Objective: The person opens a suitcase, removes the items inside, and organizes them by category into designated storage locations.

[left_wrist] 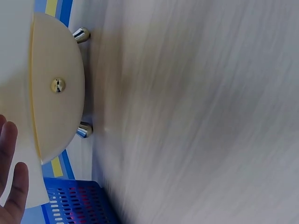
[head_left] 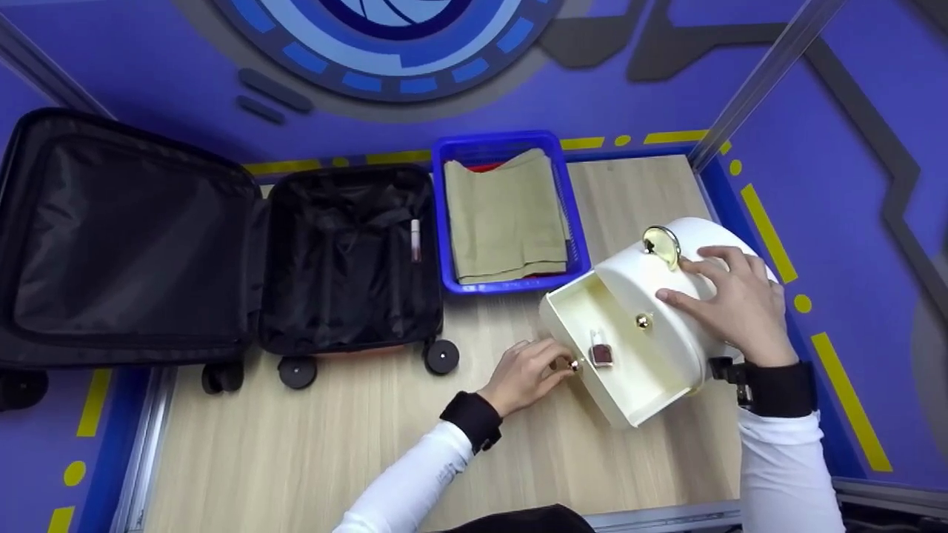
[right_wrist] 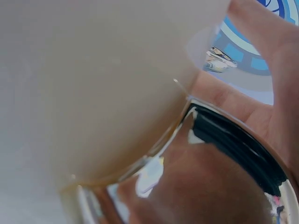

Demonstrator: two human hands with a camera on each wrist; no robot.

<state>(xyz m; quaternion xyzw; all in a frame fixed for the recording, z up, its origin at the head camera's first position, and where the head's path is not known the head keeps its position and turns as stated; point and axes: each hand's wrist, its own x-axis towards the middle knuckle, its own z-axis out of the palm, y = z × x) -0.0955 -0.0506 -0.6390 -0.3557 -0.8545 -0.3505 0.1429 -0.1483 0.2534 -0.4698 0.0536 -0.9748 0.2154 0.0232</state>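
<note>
A white rounded cosmetic case (head_left: 659, 281) stands at the right with its upper drawer (head_left: 644, 392) pulled out. In that drawer lies a small nail polish bottle (head_left: 601, 354), dark red with a white cap. My left hand (head_left: 527, 374) pinches the gold knob (head_left: 575, 364) on the drawer's front between thumb and fingers. My right hand (head_left: 740, 307) rests spread on the rounded top, beside the raised gold-rimmed round piece (head_left: 661, 246). The left wrist view shows a half-round lower front (left_wrist: 60, 112) with its own knob (left_wrist: 58, 85), over gold feet (left_wrist: 84, 129).
Left of the case, a blue basket (head_left: 511, 287) holds folded khaki cloth (head_left: 507, 218) over something red. An opened black suitcase (head_left: 348, 340) on wheels lies further left, with a slim lip gloss tube (head_left: 415, 240) inside. Blue panels (head_left: 852, 222) wall the table.
</note>
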